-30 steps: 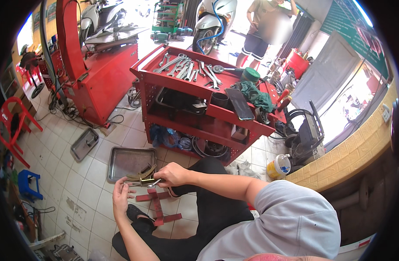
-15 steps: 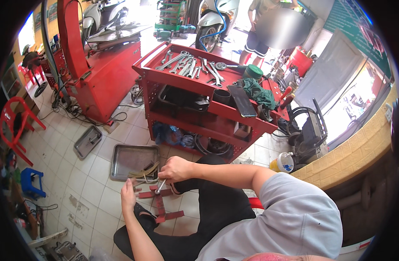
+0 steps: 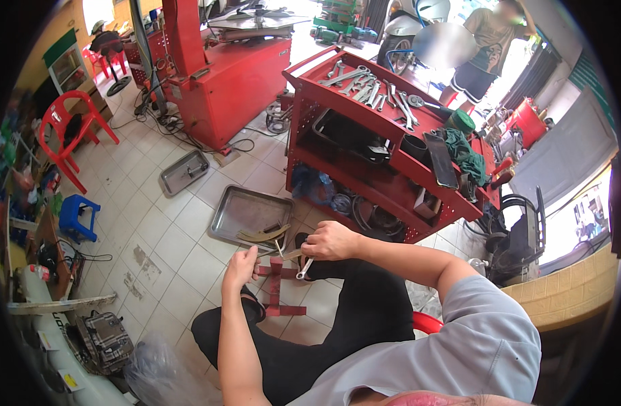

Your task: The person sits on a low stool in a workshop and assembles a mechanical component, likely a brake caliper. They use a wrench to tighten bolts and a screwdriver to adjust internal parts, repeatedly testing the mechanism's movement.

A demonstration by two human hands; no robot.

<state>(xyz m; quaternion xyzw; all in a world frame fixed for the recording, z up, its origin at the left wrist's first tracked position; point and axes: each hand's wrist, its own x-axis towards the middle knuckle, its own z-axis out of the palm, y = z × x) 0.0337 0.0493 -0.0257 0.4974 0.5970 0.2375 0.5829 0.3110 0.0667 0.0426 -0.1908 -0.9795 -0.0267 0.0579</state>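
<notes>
Pale floor tiles (image 3: 182, 247) carry the red tool cart (image 3: 337, 103), spanners spread on its top. Nearer sits a shallow metal tray (image 3: 246, 210), then a red metal stand (image 3: 274, 291) between the feet. The right hand (image 3: 330, 240) grips a wrench (image 3: 305, 268), ring end down, near the stand; the left hand (image 3: 240, 268) is curled, its contents unclear. A curved brownish strip (image 3: 264, 235) shows at the tray's near corner.

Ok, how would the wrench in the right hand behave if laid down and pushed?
The wrench is probably stiff, being shiny metal. That smooth-looking surface could be slippery. The wider end jutting from the right hand should discourage rolling.
</notes>
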